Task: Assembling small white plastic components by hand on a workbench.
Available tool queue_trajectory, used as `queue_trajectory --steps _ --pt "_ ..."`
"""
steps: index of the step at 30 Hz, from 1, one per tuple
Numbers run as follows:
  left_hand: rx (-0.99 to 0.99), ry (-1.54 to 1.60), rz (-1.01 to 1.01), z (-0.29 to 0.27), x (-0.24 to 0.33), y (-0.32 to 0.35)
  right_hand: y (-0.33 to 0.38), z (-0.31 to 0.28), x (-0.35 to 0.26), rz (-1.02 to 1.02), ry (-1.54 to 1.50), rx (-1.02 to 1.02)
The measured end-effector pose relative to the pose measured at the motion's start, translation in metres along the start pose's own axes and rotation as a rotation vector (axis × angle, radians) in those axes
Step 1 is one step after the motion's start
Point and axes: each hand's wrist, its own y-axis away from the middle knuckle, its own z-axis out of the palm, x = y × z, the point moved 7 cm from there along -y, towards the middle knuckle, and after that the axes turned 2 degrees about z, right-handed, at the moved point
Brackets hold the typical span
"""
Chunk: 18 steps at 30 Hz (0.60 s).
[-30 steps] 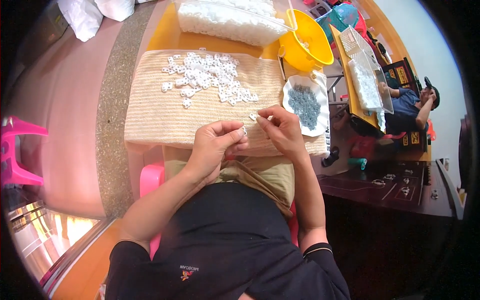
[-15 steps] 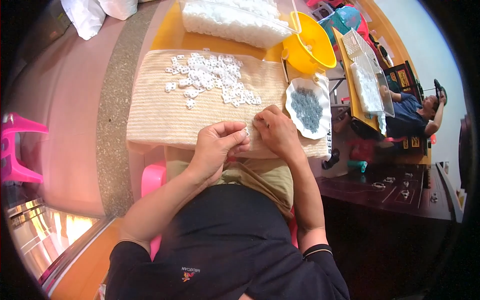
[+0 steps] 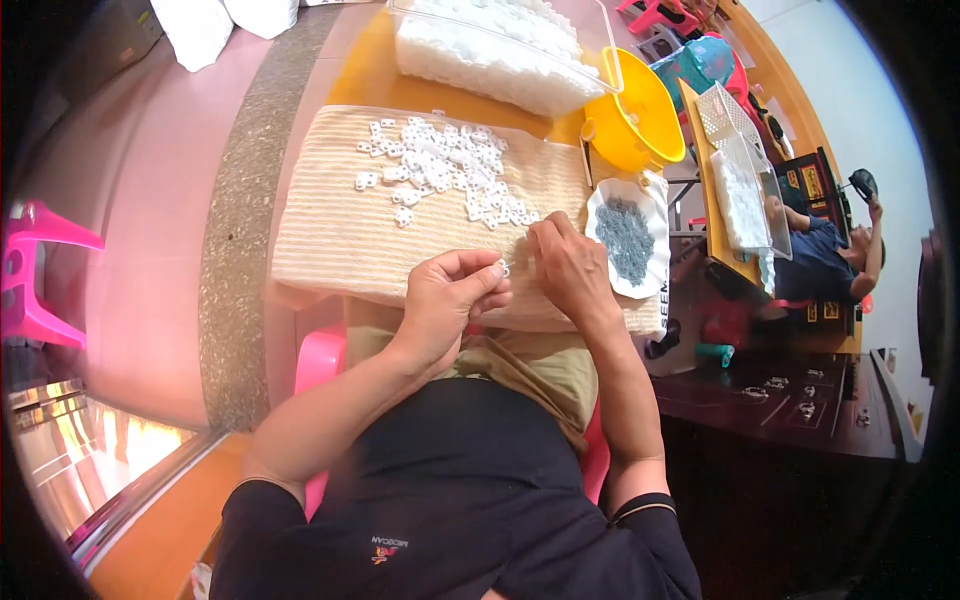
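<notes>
While my left hand [image 3: 445, 302] pinches a small white piece [image 3: 505, 268] over the ribbed, striped towel [image 3: 345, 240], my right hand [image 3: 572, 266] sits curled beside a scalloped dish [image 3: 658, 232] of grey bits [image 3: 626, 242]; its grip I cannot tell.

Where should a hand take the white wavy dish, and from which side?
Probably pinch the white wavy dish by its rim, from the near side: that edge is bare of grey pieces, while the yellow basin lies beyond and the right hand is at its left.
</notes>
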Motion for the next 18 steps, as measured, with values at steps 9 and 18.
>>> queue_trajectory --steps 9,18 --pt "0.015 0.038 0.066 -0.01 0.015 0.003 -0.052 -0.013 -0.034 -0.122 -0.288 0.013" --pt "0.047 0.059 0.15 -0.015 0.029 0.005 -0.105 0.023 -0.079 -0.219 -0.303 -0.062"
